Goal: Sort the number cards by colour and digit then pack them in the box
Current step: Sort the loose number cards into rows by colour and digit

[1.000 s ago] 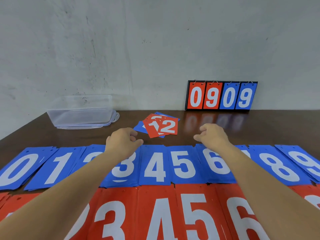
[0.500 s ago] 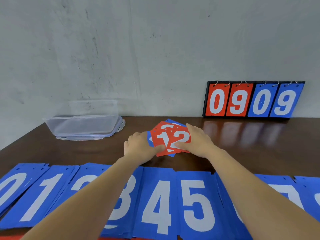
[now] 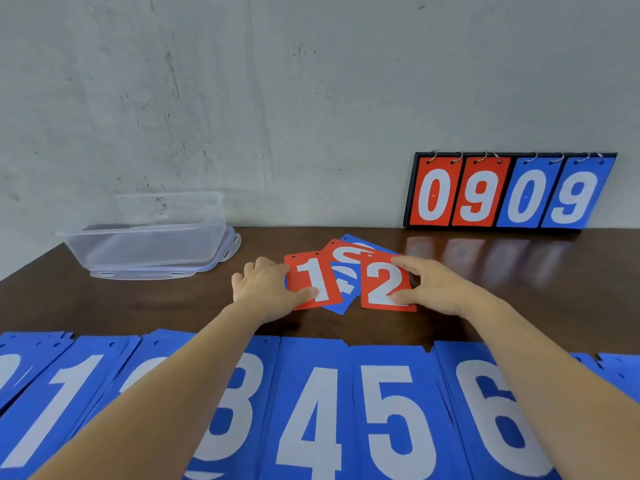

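Fingers on both hands curling round red cards, thumbs pressing on top. Far L at back of dark table, clear plastic box sitting on its lid. L hand pinching red 1 card. Betw. them, loose pile of red + blue cards lying fanned. R hand pinching red 2 card. Back R, flip scoreboard leaning vs wall, showing 0909. Nearest viewer, blue digit stacks lying in row, forearms crossing over them.
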`<action>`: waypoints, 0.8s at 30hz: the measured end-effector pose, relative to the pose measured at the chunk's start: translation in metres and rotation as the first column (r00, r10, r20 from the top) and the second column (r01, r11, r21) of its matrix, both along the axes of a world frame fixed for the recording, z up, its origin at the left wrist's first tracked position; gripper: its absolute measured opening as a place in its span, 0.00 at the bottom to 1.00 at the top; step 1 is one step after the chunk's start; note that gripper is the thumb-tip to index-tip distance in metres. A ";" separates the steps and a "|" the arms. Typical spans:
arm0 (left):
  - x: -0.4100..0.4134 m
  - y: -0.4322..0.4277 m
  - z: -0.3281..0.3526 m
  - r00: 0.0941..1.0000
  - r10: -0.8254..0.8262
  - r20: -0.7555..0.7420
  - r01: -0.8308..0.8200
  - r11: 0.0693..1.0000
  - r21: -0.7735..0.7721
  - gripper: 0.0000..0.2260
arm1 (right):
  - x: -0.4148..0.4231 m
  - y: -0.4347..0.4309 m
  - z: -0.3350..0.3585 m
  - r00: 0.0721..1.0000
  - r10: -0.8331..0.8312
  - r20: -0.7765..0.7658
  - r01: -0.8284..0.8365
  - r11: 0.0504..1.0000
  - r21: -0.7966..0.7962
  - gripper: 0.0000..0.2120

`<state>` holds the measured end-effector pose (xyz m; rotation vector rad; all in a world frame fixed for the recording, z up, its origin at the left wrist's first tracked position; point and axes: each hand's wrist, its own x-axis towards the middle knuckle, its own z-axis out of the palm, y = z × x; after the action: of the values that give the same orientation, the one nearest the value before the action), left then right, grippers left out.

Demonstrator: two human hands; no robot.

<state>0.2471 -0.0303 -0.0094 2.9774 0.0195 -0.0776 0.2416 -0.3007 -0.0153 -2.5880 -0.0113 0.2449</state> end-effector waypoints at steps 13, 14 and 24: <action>0.006 -0.003 -0.005 0.998 0.040 0.045 -0.039 0.999 -0.027 0.36 | -0.006 0.036 0.004 0.994 -0.074 0.083 0.090 0.975 -0.203 0.42; 0.006 -0.003 -0.005 0.998 0.050 0.049 -0.048 0.998 -0.034 0.35 | -0.007 0.037 0.004 0.992 -0.078 0.096 0.096 0.976 -0.196 0.42; -0.006 -0.019 -0.003 0.987 0.102 0.121 -0.045 0.915 -0.402 0.32 | -0.019 0.055 0.009 0.906 -0.397 0.149 0.370 0.911 0.180 0.45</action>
<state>0.2410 -0.0496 -0.0123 2.5626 0.0883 0.1233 0.2225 -0.2455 -0.0064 -2.3917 0.3989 -0.1358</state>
